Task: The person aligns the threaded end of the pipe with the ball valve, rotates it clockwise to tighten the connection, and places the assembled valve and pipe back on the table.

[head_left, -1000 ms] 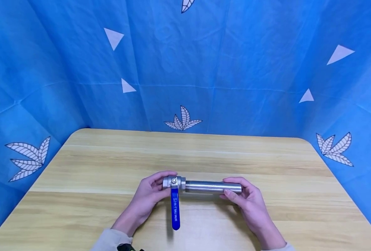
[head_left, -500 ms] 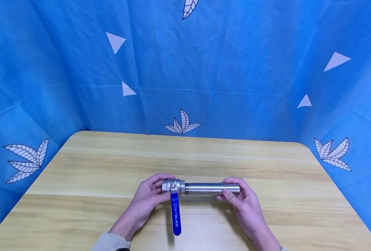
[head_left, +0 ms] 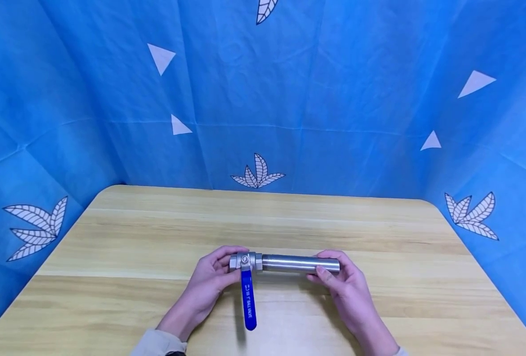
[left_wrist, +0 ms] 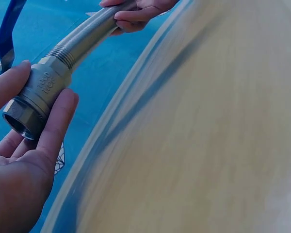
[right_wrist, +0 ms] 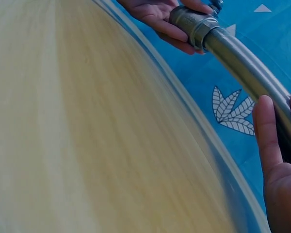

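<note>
A steel ball valve [head_left: 251, 261] with a blue lever handle [head_left: 248, 301] is gripped by my left hand [head_left: 209, 277] near the middle of the head view. Its lever points toward me. Joined to the valve's right side is a steel pipe [head_left: 296, 263]; a few threads [left_wrist: 63, 56] show at the joint in the left wrist view. My right hand [head_left: 349, 289] holds the pipe's far right end, thumb in front and fingers behind. Valve and pipe lie in one line, held above the table. The valve's left opening [left_wrist: 17, 127] faces outward.
A wooden table [head_left: 124, 237] with rounded far corners lies beneath the hands. Blue cloth [head_left: 356, 64] with white leaf and triangle prints hangs around its back and sides.
The view tilts slightly. Both hands keep their hold on the valve and pipe. The lever swings a little, its tip now slightly further right relative to the valve.
</note>
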`<state>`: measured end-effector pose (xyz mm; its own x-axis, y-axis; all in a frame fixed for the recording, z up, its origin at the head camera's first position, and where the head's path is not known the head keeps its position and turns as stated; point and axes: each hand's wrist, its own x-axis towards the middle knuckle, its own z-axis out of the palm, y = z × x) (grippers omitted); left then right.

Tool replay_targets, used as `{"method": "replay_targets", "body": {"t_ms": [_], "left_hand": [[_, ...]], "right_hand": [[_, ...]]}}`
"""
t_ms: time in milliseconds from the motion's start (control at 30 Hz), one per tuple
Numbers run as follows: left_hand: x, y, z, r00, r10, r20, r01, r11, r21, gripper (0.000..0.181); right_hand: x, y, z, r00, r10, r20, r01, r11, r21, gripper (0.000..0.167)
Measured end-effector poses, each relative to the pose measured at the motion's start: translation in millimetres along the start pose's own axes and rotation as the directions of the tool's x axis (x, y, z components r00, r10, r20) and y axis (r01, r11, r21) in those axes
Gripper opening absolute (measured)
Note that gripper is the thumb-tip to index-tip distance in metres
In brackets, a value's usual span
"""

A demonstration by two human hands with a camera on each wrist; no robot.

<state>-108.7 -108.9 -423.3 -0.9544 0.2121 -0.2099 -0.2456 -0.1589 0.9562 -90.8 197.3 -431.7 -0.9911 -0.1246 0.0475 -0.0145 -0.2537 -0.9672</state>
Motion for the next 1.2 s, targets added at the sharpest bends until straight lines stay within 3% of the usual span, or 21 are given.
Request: {"method": "replay_targets", "body": {"t_ms": [133, 367, 567, 767, 867, 967, 1067, 1200], "left_hand": [[0.3, 1.4, -0.2, 1.0, 0.002, -0.009, -0.002, 1.0, -0.001, 0.058], [-0.1, 2.4, -0.4, 1.0, 0.007, -0.006, -0.007, 0.999, 0.031, 0.057], [-0.6, 1.9, -0.7, 1.0, 0.012, -0.013, -0.011, 0.999, 0.039, 0.055], [-0.7, 0.9, -1.1, 1.0, 0.016, -0.024, -0.015, 0.999, 0.041, 0.055], [-1.1, 0.2, -1.0, 1.0, 0.028, 0.006, -0.028, 0.999, 0.042, 0.057], [-1.3, -0.7, 0.0, 0.998, 0.039, 0.048, -0.041, 0.998, 0.041, 0.058], [-1.4, -1.4, 0.8, 0.998, 0.044, 0.049, -0.046, 0.998, 0.038, 0.058], [-1.1, -2.9, 0.7, 1.0, 0.016, 0.001, -0.016, 1.0, 0.017, 0.058]], "right_hand": [[-0.3, 0, 0, 1.0, 0.008, 0.015, -0.007, 1.0, -0.02, 0.025], [0.6, -2, 2, 0.997, 0.061, -0.043, -0.065, 0.995, -0.078, 0.029], [1.6, -2, 2, 0.998, 0.05, -0.047, -0.055, 0.993, -0.108, 0.031], [1.5, -3, 6, 0.99, 0.083, -0.112, -0.102, 0.978, -0.181, 0.033], [1.6, -3, 9, 0.986, 0.089, -0.143, -0.121, 0.965, -0.234, 0.032], [1.7, -2, 10, 0.983, 0.088, -0.16, -0.13, 0.954, -0.269, 0.042], [1.1, -3, 10, 0.989, 0.088, -0.123, -0.117, 0.961, -0.252, 0.05], [-0.2, -3, 10, 0.998, 0.059, 0.008, -0.057, 0.984, -0.169, 0.038]]}}
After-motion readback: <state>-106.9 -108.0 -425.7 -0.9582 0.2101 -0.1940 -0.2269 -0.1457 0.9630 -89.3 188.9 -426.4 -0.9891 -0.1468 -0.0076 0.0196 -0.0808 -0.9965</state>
